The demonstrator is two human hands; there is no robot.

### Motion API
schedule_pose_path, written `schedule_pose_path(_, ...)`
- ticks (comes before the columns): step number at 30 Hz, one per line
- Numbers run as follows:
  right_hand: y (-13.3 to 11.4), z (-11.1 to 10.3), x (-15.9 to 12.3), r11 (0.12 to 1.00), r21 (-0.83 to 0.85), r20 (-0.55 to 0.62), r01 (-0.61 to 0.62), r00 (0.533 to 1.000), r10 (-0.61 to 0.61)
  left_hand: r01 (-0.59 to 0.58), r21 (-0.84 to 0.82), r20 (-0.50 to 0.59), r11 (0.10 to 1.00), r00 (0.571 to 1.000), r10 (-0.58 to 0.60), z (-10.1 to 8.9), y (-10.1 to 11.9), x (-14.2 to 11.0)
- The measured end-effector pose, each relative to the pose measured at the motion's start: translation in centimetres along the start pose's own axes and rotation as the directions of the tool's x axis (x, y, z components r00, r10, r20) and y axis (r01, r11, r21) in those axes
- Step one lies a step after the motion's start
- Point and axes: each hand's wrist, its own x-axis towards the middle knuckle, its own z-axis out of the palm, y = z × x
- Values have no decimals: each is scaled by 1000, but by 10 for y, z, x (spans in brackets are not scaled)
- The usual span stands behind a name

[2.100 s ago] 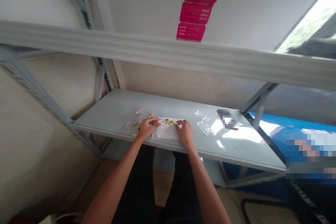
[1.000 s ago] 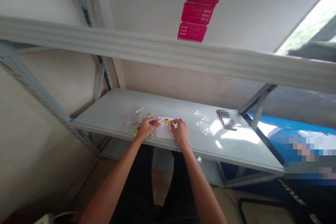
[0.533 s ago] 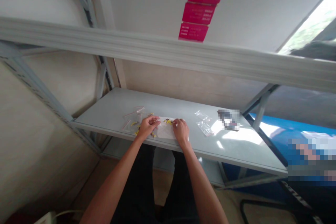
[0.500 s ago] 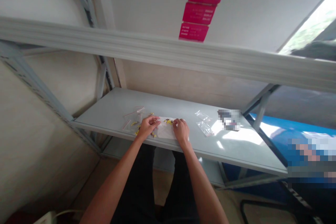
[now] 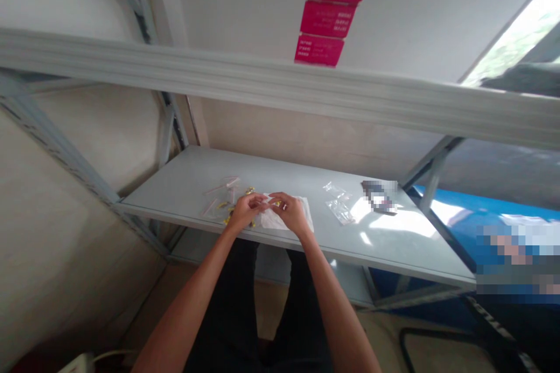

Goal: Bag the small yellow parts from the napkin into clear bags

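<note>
My left hand (image 5: 245,211) and my right hand (image 5: 289,210) meet over the front of a grey shelf (image 5: 280,172). Both have thumb and fingers drawn into a pinch, fingertips nearly touching. What they hold is too small to make out. Beneath my right hand lies a white sheet (image 5: 307,217), perhaps paper or a thin bag. Small yellow and brown pieces (image 5: 227,220) are scattered around my left hand, and a bit of yellow shows between the hands. Clear plastic bags (image 5: 210,206) with reddish edges lie to the left.
More clear plastic bags (image 5: 340,213) lie to the right, with a blurred-out dark object (image 5: 378,197) beyond them. A thick shelf beam (image 5: 280,87) crosses above the work surface. Metal uprights stand at both sides. A partly pixelated person (image 5: 516,250) is at far right.
My right hand has moved left from the yellow pieces on the white sheet to meet my left hand. The left hand has barely moved.
</note>
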Motion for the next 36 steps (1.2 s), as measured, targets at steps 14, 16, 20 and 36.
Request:
schedule_pose_path(14, 56, -33, 1, 932, -255, -245, -257, 950, 194, -19, 68, -55, 997, 998, 23, -1, -8, 4)
schedule_pose_path(16, 54, -29, 0, 891, -376, -188, -254, 962, 195, -20, 85, -55, 996, 998, 25, -1, -8, 4)
schedule_pose_path(20, 45, -21, -2, 820, -504, -136, -272, 962, 236, -19, 102, -58, 995, 998, 25, -1, -7, 4)
schedule_pose_path(36, 14, 4, 2, 999, 5, -6, 34, 999, -34, -38, 64, -79, 997, 996, 43, -2, -4, 2)
